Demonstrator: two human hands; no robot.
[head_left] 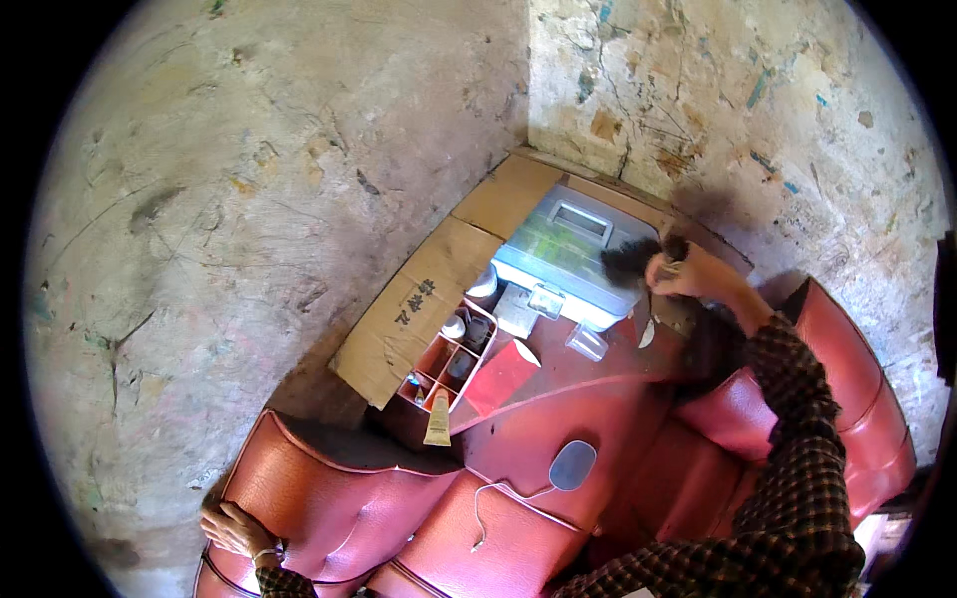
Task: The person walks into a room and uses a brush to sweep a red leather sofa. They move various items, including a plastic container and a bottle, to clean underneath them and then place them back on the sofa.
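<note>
My right hand [695, 270] grips what looks like a dark bristled brush [628, 261]; motion blurs it. Its bristles are over the right side of a translucent-lidded plastic storage box [568, 250] with a carry handle; I cannot tell whether they touch. My left hand [238, 529], with a band at the wrist, rests on the back of a red leather-look sofa [299, 478]. It holds nothing. Before the box's front lie a small clear plastic container [587, 342] and a red packet or sheet [497, 377].
A compartmented tray [478, 366] holds small bottles and a yellowish tube [438, 420] sticking out. Cardboard [419, 306] bearing writing lies along the wall. An oval grey device [573, 465] with a white cable sits on the sofa. Stained walls [262, 187] meet behind the corner.
</note>
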